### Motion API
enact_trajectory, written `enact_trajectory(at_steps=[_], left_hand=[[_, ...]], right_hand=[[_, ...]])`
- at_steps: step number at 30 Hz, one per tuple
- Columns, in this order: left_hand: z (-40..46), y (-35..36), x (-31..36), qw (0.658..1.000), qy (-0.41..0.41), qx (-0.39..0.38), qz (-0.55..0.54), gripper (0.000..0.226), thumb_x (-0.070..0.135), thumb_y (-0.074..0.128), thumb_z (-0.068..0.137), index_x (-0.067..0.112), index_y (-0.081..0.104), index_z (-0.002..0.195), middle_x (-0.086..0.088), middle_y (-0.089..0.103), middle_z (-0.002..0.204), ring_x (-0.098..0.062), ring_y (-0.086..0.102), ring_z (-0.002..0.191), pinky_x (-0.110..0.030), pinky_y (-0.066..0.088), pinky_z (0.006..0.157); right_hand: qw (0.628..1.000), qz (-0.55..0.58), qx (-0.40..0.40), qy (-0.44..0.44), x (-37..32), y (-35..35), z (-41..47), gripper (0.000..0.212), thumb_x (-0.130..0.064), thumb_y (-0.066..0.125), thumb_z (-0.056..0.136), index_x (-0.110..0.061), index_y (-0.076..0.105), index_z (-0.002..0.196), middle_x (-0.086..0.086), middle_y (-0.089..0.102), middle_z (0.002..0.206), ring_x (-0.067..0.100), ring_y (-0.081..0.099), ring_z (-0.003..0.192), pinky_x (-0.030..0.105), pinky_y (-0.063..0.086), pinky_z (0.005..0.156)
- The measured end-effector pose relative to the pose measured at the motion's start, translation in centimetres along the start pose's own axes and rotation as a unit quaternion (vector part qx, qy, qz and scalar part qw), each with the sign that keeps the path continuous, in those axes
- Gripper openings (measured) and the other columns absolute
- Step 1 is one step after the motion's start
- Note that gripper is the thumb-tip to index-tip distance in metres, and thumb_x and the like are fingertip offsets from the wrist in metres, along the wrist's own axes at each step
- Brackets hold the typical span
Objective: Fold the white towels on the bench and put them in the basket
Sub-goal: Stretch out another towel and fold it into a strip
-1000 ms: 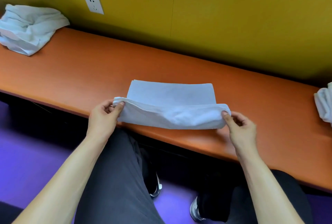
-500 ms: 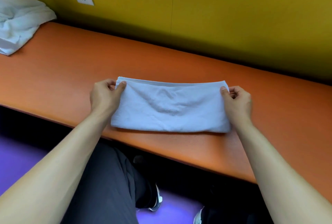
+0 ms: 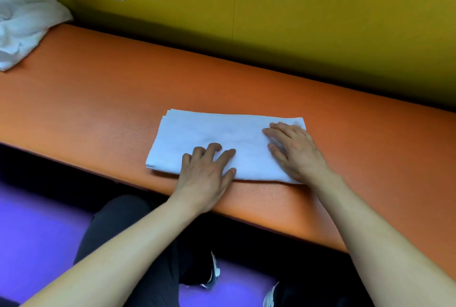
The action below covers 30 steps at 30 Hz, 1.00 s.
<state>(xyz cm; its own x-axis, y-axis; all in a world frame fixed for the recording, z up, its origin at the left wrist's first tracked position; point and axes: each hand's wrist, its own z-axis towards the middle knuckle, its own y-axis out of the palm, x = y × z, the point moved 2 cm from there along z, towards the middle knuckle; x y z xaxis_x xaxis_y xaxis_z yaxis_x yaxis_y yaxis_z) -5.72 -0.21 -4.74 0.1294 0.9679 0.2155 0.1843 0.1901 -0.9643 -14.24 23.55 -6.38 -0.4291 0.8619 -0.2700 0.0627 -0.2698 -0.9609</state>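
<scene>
- My left hand (image 3: 206,171) lies flat on the folded towel (image 3: 217,139), fingers loosely spread, no grip closed.
- My right hand (image 3: 293,149) presses its right end, fingers straight.
- The towel lies on the orange counter (image 3: 98,99) under both palms.
- A crumpled towel (image 3: 22,25) sits far to my left.

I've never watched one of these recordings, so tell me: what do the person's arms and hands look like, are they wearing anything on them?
Both arms are bare to as far as the picture shows: no sleeves in sight. The left hand and the right hand wear no gloves, and no rings, watch or wristband show. Below the arms, dark grey trousers and dark shoes with white trim can be seen.
</scene>
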Motion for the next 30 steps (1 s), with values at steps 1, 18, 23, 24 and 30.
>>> enact_trajectory(at_steps=[1, 18, 23, 24, 30], left_hand=[[0.1, 0.1, 0.3, 1.000, -0.006, 0.007, 0.013, 0.067, 0.059, 0.019, 0.093, 0.031, 0.052, 0.144, -0.001, 0.052, 0.143, -0.036, 0.052, 0.118, -0.047, 0.041, 0.091], [0.6, 0.7, 4.2, 0.982, 0.155, 0.105, -0.001, 0.048, 0.044, 0.051, 0.092, 0.017, 0.062, 0.130, -0.015, 0.054, 0.139, -0.040, 0.054, 0.118, -0.051, 0.045, 0.098], [-5.3, 3.3, 3.2, 0.968, 0.244, -0.013, 0.057, 0.087, 0.063, 0.070, 0.074, 0.021, 0.049, 0.147, -0.008, 0.046, 0.151, -0.035, 0.041, 0.141, -0.049, 0.038, 0.115], [-5.3, 3.6, 2.9, 0.967, 0.245, -0.019, 0.063, 0.089, 0.053, 0.078, 0.071, 0.022, 0.047, 0.149, -0.008, 0.046, 0.153, -0.035, 0.041, 0.142, -0.049, 0.040, 0.114], [-5.2, 2.7, 2.3, 0.970, 0.236, 0.014, -0.048, 0.047, 0.038, 0.056, 0.092, 0.026, 0.061, 0.137, 0.002, 0.059, 0.143, -0.027, 0.050, 0.139, -0.046, 0.031, 0.117]], right_hand=[[1.000, 0.006, -0.009, 0.025, 0.1, 0.1, -0.4, 0.050, -0.045, 0.036, 0.097, -0.027, 0.057, 0.139, 0.000, 0.055, 0.146, 0.023, 0.048, 0.136, 0.044, 0.030, 0.115], [0.974, -0.111, 0.077, 0.184, -6.2, 0.8, -12.0, 0.050, -0.044, 0.055, 0.087, -0.009, 0.068, 0.120, 0.009, 0.058, 0.089, 0.032, 0.056, 0.081, 0.044, 0.035, 0.077], [0.979, -0.064, 0.071, 0.178, -6.3, 0.7, -12.8, 0.060, -0.052, 0.050, 0.090, -0.011, 0.063, 0.131, 0.008, 0.058, 0.098, 0.032, 0.055, 0.088, 0.044, 0.035, 0.081], [0.982, -0.040, 0.065, 0.170, -6.1, 0.5, -13.2, 0.064, -0.058, 0.049, 0.089, -0.015, 0.061, 0.135, 0.005, 0.058, 0.103, 0.029, 0.054, 0.092, 0.043, 0.035, 0.084], [0.993, 0.086, -0.036, 0.073, -5.1, -1.3, -15.3, 0.079, -0.072, 0.068, 0.072, -0.039, 0.050, 0.141, -0.012, 0.047, 0.144, 0.012, 0.037, 0.141, 0.043, 0.015, 0.121]])
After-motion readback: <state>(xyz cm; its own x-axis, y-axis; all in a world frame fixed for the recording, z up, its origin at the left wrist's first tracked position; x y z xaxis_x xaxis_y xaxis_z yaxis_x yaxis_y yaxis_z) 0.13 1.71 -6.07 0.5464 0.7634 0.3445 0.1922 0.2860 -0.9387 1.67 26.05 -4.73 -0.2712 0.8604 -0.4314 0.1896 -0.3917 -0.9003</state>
